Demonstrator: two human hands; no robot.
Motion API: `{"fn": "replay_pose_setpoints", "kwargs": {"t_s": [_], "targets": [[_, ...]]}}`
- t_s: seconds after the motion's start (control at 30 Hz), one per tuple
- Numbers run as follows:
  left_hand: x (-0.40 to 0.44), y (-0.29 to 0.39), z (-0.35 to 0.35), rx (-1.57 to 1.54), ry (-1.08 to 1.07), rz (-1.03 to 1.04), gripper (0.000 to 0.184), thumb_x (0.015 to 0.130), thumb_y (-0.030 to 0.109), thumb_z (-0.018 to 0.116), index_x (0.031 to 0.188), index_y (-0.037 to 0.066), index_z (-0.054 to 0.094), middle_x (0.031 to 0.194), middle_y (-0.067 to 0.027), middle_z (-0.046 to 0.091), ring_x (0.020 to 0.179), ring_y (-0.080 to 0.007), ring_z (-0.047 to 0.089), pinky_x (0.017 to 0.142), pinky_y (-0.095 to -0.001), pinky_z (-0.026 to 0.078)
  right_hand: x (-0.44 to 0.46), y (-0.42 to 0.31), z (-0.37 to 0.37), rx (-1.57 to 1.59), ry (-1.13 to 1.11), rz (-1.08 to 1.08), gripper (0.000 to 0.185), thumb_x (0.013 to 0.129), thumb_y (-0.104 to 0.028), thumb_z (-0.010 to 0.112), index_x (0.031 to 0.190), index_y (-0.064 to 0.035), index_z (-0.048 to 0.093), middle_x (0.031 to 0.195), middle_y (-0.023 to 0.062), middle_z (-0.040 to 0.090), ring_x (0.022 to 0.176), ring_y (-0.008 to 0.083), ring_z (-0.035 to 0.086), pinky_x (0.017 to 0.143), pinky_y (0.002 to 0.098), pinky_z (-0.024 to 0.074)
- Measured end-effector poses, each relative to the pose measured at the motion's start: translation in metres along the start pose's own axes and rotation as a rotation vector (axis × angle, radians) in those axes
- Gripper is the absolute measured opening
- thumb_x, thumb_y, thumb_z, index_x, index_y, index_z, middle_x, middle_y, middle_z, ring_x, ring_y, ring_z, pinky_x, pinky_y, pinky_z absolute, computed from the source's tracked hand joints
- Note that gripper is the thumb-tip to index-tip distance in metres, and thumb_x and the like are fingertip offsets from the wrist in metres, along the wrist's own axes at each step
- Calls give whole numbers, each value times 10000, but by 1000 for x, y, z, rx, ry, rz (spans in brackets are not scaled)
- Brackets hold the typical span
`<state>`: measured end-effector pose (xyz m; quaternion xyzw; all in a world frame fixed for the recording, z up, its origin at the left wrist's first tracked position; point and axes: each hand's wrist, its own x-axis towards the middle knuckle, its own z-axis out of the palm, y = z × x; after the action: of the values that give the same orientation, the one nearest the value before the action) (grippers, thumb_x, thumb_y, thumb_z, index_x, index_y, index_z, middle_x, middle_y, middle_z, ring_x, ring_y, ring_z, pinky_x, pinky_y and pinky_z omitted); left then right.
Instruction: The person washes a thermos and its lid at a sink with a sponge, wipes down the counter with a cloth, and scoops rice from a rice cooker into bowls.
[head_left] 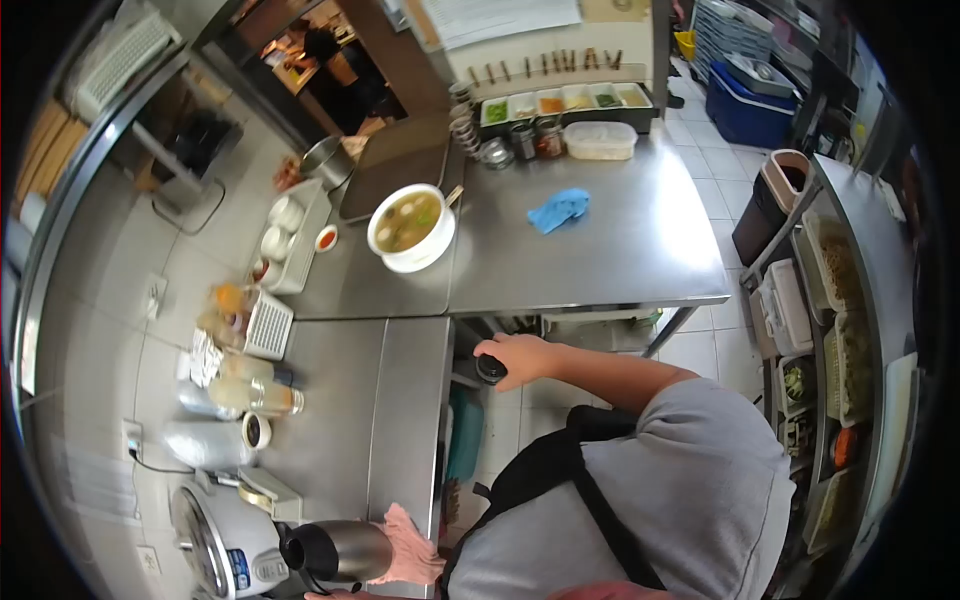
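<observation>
My right hand (517, 362) reaches past the counter's edge, its fingers closed round a black round-topped object (490, 369). The rest of that object is hidden. At the bottom edge only a sliver of my left hand (345, 595) shows, at the dark handle of a steel jug (345, 551) with a black top. Its fingers are mostly cut off by the frame. A pink cloth (408, 548) lies against the jug. On the steel counter stands a white bowl (418, 262) of soup with round pieces and greens. A crumpled blue cloth (559, 210) lies to its right.
A rice cooker (245, 565) stands beside the jug. Bottles (275, 398) and a white basket (268, 326) line the wall. Topping trays (550, 104) and jars (549, 136) sit at the back. Shelves with containers (786, 305) are at right. Another person (320, 45) is beyond the opening.
</observation>
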<state>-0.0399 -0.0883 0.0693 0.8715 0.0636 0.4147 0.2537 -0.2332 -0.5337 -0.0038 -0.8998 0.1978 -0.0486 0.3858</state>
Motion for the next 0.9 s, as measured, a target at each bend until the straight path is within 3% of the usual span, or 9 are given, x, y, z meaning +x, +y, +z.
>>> {"fn": "replay_pose_setpoints", "kwargs": {"t_s": [0.27,0.33,0.43,0.5,0.63,0.7,0.8,0.83,0.9], "targets": [[-59,96,-29,-184,62,47,211,829,142,455,868,-31,569,759,-197,583,583,-276,512,567,-378,426,-142,109,-108,49,414,2,636,568,-255,688,1127,-132,411,1010,179,477,903,328,507,784,373,421],[-75,129,-15,-873,-102,-648,302,780,333,548,900,57,525,822,-143,512,666,-238,471,598,-344,368,-183,125,-125,62,501,39,640,567,-248,694,1128,-129,410,1015,175,476,919,322,501,792,366,419],[-100,145,34,-986,-183,-481,397,811,405,500,560,134,355,493,30,277,407,-70,249,365,-231,175,-245,127,-149,95,573,185,648,566,-240,702,1132,-122,408,1019,168,476,936,312,492,801,353,417],[-129,198,18,-1040,-513,-558,383,815,398,499,580,126,368,487,31,292,405,-70,262,361,-232,180,-278,134,-149,107,626,278,648,565,-235,707,1130,-117,413,1024,163,475,941,307,488,807,342,414],[-184,278,29,-1216,-873,-471,251,822,315,498,670,122,447,546,46,325,431,-56,283,373,-209,204,-336,137,-132,26,834,371,658,539,-228,726,1108,-79,430,1017,161,483,932,305,492,801,338,416],[-211,312,36,-1276,-997,-538,217,822,275,498,676,120,456,566,38,369,449,-58,324,382,-202,225,-365,141,-113,18,879,441,667,513,-217,738,1085,-46,439,1000,161,489,930,298,494,804,338,413],[-245,360,16,-1384,-1228,-467,170,819,204,486,682,105,472,620,22,424,525,-61,401,425,-214,291,-398,130,-102,62,877,571,656,491,-169,732,1061,-25,442,975,155,500,931,282,498,822,340,401],[-256,373,9,-1405,-1274,-553,182,817,197,492,667,97,473,607,25,416,514,-51,385,415,-214,285,-409,135,-96,45,922,555,666,490,-153,725,1074,-24,433,984,149,498,944,269,496,832,333,394],[-281,389,11,-1426,-1325,-462,178,818,177,505,671,77,502,584,45,405,516,-46,360,426,-218,287,-426,136,-96,80,968,598,673,495,-111,704,1095,-22,414,1027,134,483,962,258,481,856,322,374]]}}
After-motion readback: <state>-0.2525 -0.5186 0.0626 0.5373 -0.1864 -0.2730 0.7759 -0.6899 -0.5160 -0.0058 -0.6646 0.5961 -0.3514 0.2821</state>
